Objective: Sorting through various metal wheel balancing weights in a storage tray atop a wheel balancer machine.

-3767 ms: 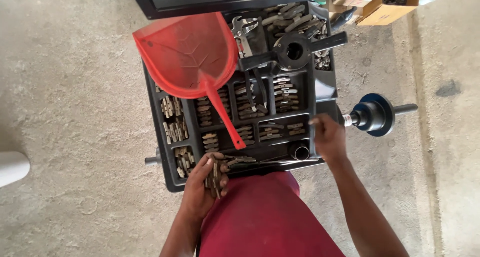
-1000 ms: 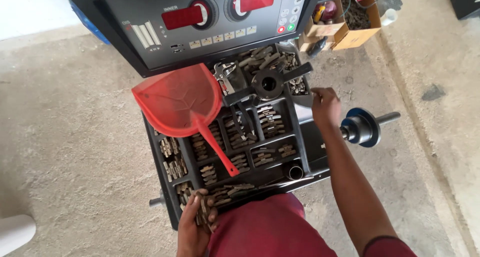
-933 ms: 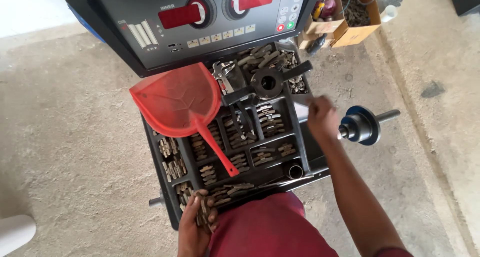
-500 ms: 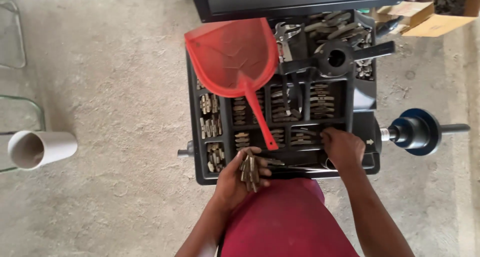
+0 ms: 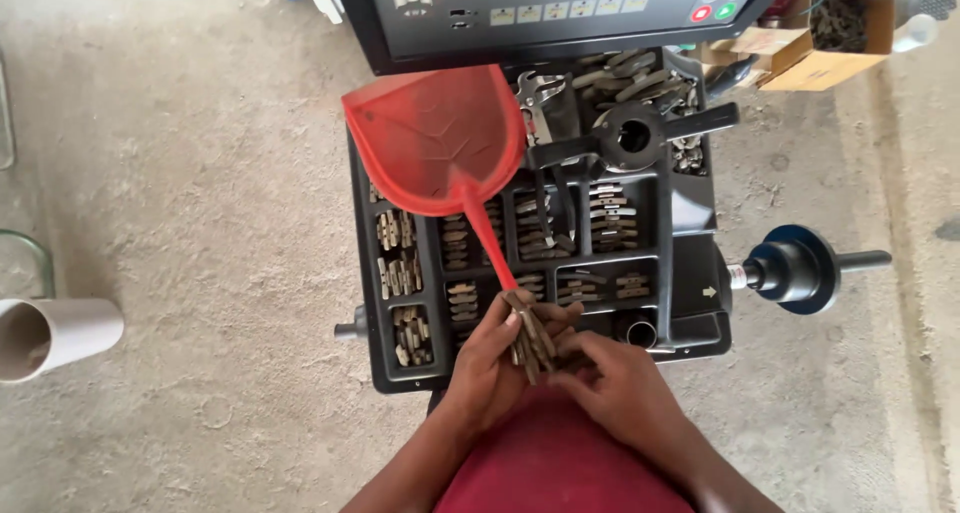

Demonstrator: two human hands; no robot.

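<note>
Rough concrete floor [image 5: 180, 203], a black compartment tray [image 5: 690, 208] set below a grey control panel [image 5: 560, 13].

At far left a white pipe end [image 5: 50, 338] is seen lying on the floor. On the tray's left half a red plastic scoop [image 5: 440, 138] is laid across the compartments, its handle pointing down toward the hands. At the tray's near edge a bundle of small metal weights [image 5: 528, 335] is gripped in the left hand [image 5: 490, 368], fingers curled shut around it. Just beside it, the right hand [image 5: 615, 383] is held loosely curled, fingertips touching the bundle; whether anything is pinched cannot be told. To the right of the tray, a black hub on a shaft [image 5: 795, 268] is seen; a cardboard box [image 5: 810, 33] sits at top right.
</note>
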